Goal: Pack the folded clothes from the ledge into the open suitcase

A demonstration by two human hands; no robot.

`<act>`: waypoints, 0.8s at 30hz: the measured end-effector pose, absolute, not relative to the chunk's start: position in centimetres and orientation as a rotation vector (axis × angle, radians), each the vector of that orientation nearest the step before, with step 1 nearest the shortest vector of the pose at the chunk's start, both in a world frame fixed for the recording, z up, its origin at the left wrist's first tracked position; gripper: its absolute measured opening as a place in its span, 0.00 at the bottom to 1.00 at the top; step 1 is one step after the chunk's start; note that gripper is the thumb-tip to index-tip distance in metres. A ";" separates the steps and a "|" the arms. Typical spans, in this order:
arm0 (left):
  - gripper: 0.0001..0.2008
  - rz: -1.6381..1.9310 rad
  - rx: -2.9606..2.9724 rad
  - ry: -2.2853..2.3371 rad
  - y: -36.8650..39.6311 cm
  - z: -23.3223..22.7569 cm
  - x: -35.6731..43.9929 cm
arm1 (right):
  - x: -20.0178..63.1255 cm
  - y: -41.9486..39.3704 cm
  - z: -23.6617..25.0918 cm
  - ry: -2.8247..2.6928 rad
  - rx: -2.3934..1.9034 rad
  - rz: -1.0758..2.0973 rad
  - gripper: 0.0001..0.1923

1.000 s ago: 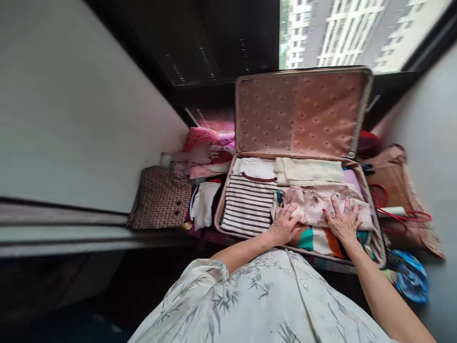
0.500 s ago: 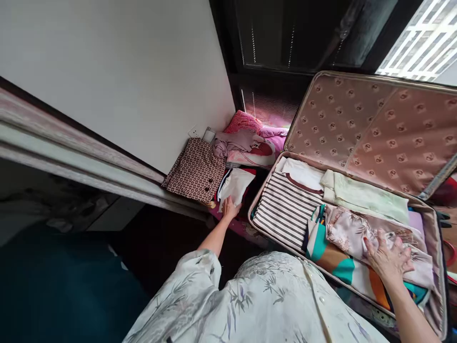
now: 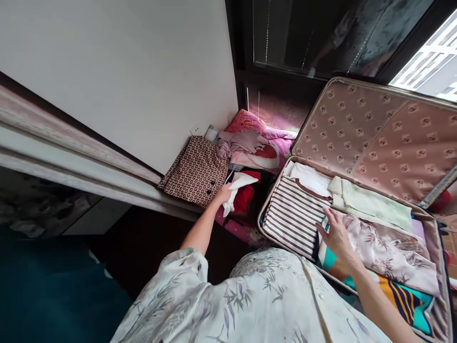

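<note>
My left hand (image 3: 223,194) grips a white cloth (image 3: 236,186) and holds it just above a red garment (image 3: 246,197), left of the open suitcase (image 3: 434,192). Flat and with fingers spread, my right hand (image 3: 335,235) rests inside the suitcase where the striped top (image 3: 290,214) meets the pale floral garment (image 3: 382,247). A teal and orange piece (image 3: 403,296) lies under the floral one. A pale green folded cloth (image 3: 371,202) and a white top (image 3: 310,177) lie farther back in the suitcase.
A brown patterned garment (image 3: 197,171) lies against the white wall (image 3: 124,81). Pink clothes (image 3: 252,143) are piled in the corner behind it. The suitcase lid (image 3: 378,136) stands up against a dark window. A ledge (image 3: 71,166) runs along the left.
My left hand closed on the white cloth and lifted it off the pile, uncovering the red garment. My right hand slid left across the floral garment toward the striped top.
</note>
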State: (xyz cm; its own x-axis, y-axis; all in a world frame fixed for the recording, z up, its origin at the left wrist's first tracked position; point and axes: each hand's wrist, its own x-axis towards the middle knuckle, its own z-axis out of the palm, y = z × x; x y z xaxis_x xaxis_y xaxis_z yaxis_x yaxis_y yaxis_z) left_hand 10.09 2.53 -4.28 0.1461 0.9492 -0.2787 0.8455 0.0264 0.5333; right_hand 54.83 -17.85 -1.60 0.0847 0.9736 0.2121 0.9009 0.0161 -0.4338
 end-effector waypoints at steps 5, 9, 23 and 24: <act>0.18 0.463 1.825 1.135 3.0 6.4 10.8 | 46.9 -14.5 2.6 -2.006 -1.646 0.394 0.40; 0.14 0.295 1.825 0.680 0.1 13.8 14.4 | 43.3 -12.5 5.7 -1.929 -1.623 0.349 0.50; 0.16 0.356 2.640 0.436 0.0 13.8 28.1 | 56.5 -17.6 13.1 -2.094 -1.823 0.041 0.29; 0.16 0.323 2.704 0.430 -0.6 12.9 28.6 | 56.8 -18.6 12.3 -2.132 -1.845 -0.025 0.31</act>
